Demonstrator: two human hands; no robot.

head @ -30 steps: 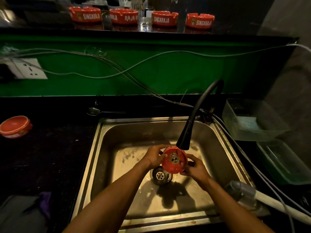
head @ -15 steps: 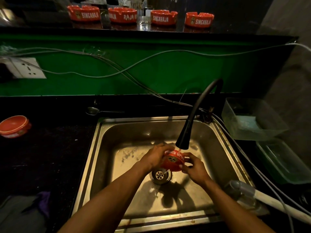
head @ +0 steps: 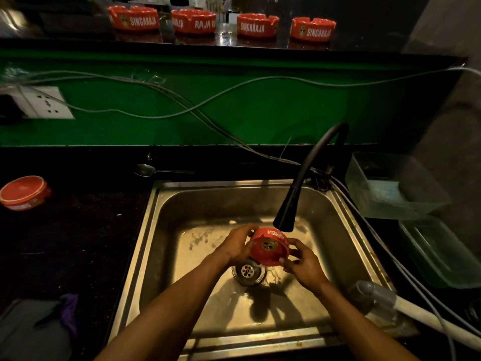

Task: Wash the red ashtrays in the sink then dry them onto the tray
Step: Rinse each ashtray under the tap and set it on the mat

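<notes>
From the head view, a red ashtray [head: 269,246] was held over the middle of the steel sink [head: 182,204], just above the drain [head: 248,271] and directly under the black nozzle of the curved faucet [head: 287,209]. It was tipped on its side with its underside facing the camera and white lettering showing upside down along its upper wall. The left hand [head: 238,243] gripped its left edge, fingers curled round the rim, while the right hand [head: 303,264] pinched its right edge between thumb and fingertips; the ashtray sat between the two hands, touching both. Whether water was running onto it could not be made out clearly, though the sink floor near the drain looked wet. Four more red ashtrays [head: 256,25] stood in a row on the dark shelf [head: 78,40] above the green wall. On the black tabletop [head: 78,230], near its left edge, lay a red lidded tub [head: 24,192], and a spoon [head: 148,170] lay behind the sink's back left corner. Two clear plastic containers [head: 390,186] sat by the right edge, and a dark cloth [head: 33,329] lay at the near left corner.
</notes>
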